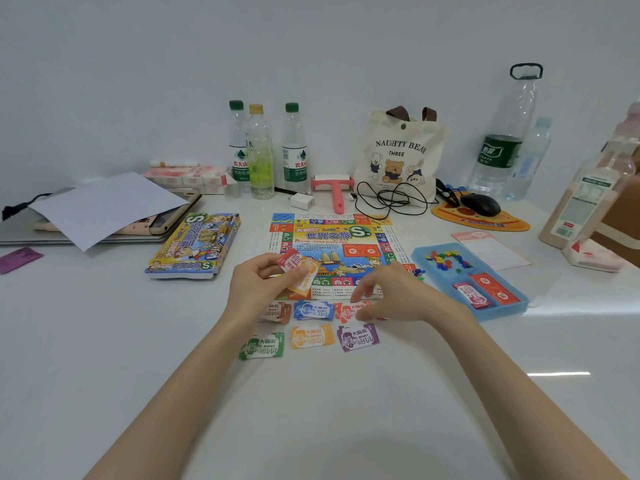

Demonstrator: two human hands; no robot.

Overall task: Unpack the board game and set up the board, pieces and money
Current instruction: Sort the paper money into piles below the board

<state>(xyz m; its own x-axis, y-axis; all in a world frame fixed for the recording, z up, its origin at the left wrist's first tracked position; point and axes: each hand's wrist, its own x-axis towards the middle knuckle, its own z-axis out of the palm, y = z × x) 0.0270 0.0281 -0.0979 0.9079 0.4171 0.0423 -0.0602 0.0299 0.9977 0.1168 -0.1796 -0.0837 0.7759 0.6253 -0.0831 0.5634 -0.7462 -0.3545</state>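
Note:
The colourful game board (332, 244) lies flat mid-table. My left hand (258, 285) pinches a small fan of play money (301, 271), red and orange notes, over the board's near edge. My right hand (391, 294) hovers with loosely bent fingers over the red money pile (348, 311), fingertips at or just above it. In front of the board lie sorted piles: brown (278, 311), blue (313, 310), green (263, 346), orange (311, 336), purple (358, 337). The blue tray (429, 258) at the right holds small coloured pieces (446, 259) and red card packs (485, 289).
The game box lid (195, 245) lies left of the board. Behind stand three bottles (263, 150), a lint roller (334, 190), a charger (302, 201), a tote bag (398, 154), cables and a mouse (479, 204). A laptop under paper (104, 206) is far left.

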